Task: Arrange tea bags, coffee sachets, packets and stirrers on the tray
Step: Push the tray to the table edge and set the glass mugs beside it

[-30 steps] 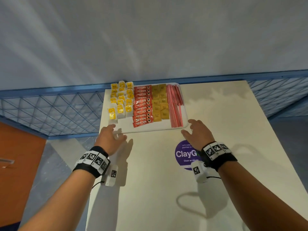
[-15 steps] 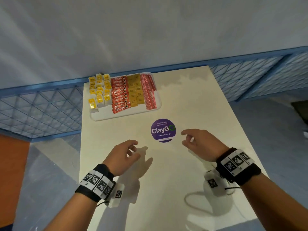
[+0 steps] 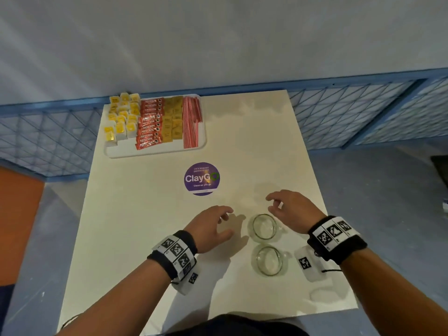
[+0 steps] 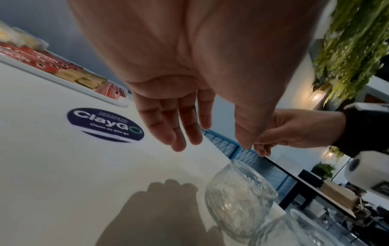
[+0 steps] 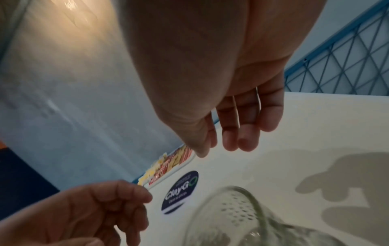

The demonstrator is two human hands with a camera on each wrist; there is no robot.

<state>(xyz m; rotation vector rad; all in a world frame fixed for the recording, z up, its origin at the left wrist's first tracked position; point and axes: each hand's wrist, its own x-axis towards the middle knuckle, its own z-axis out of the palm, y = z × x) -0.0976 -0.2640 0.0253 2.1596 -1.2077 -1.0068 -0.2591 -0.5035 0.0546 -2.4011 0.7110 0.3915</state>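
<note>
One white rectangular plastic tray point(image 3: 155, 152) w/ rounded corners sits at the far-left corner of the cream-white table point(image 3: 145, 226), well apart from both hands. It holds four groups, left to right:
- small white tea bags w/ yellow tags point(image 3: 123, 117), approx. 3 columns; exact count can't be told.
- glossy red coffee sachets point(image 3: 149, 123), one overlapping column, approx. 10; white lettering reads "NESCAFE".
- flat tan-gold square packets point(image 3: 172, 120), 2 columns; print too small to read.
- thin red-and-white striped stirrers point(image 3: 191, 122), one tight bundle along the tray's right side; too many and too fine to count.

One round purple sticker point(image 3: 202, 178) lies mid-table, reading "ClayGO" and "Clean as you go"; the top line is too small to read.

Two clear round glass cups point(image 3: 264, 226) w/ dimpled texture stand near the table's front edge, one behind the other, each w/ a small handle on its right side.

Left hand point(image 3: 209, 227) hovers just left of the farther cup, fingers loosely extended, holding nothing; left wrist view shows its palm bare. Right hand point(image 3: 289, 210) hovers just right of and beyond that cup, fingers loosely curled, also holding nothing. Neither touches the glass. Each wrist wears one black band w/ black-and-white square marker tags.
</note>
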